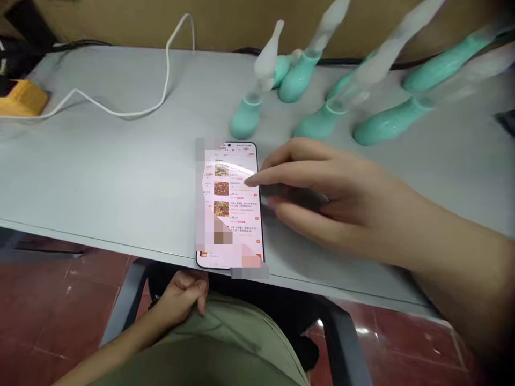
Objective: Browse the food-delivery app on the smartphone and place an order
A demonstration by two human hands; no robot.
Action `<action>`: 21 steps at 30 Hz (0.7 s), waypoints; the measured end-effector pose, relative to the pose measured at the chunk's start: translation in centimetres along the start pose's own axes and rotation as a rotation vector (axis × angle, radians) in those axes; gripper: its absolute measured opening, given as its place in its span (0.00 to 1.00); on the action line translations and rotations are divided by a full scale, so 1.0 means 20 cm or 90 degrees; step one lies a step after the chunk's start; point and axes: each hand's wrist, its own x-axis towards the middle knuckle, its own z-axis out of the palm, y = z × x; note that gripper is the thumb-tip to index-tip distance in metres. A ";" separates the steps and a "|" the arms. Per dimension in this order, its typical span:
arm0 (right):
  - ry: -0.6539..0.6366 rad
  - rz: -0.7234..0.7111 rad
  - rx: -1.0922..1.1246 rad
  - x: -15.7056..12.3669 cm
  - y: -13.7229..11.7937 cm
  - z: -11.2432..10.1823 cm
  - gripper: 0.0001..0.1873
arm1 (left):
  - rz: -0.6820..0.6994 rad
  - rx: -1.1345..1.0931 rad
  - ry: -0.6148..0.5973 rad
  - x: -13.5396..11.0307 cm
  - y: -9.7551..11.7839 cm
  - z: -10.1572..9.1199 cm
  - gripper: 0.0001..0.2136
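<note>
- Probably light, stiff, slick, breakable phone (241, 209); grip long edges.
- Right hand (341, 187): fingers apart, one fingertip at phone.
- Left hand (183, 295): curled, grip unclear.

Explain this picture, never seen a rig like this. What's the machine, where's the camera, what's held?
No machine here: these are a person's bare hands, seen by one head-worn camera looking forward and down. On the grey table lie a phone with a lit, partly pixelated screen, several turquoise bulbs with pale nozzles, a white cable and a yellow block. The right hand holds one fingertip over the screen; contact is unclear. The left hand is curled below the table edge, nothing visible in it.
</note>
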 end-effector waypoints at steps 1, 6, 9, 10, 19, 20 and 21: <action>0.002 0.004 -0.001 0.00 0.00 0.00 0.17 | -0.001 0.010 -0.004 0.00 0.01 0.00 0.29; 0.005 0.003 0.004 0.01 0.00 0.00 0.17 | 0.041 0.044 -0.034 0.00 0.04 0.00 0.26; 0.003 -0.005 0.008 0.01 -0.01 0.00 0.17 | 0.073 0.043 -0.054 0.00 0.02 0.00 0.24; 0.004 -0.005 0.009 0.01 -0.01 0.00 0.18 | 0.077 0.039 -0.058 0.01 0.02 0.00 0.23; -0.001 -0.007 0.027 0.01 0.00 0.00 0.18 | 0.081 -0.024 -0.054 0.00 0.00 0.01 0.17; -0.002 -0.007 0.027 0.01 0.01 0.00 0.18 | 0.074 -0.027 -0.053 0.00 0.00 0.01 0.15; -0.002 -0.008 0.027 0.00 0.01 0.00 0.18 | 0.067 -0.028 -0.050 0.00 0.00 0.01 0.12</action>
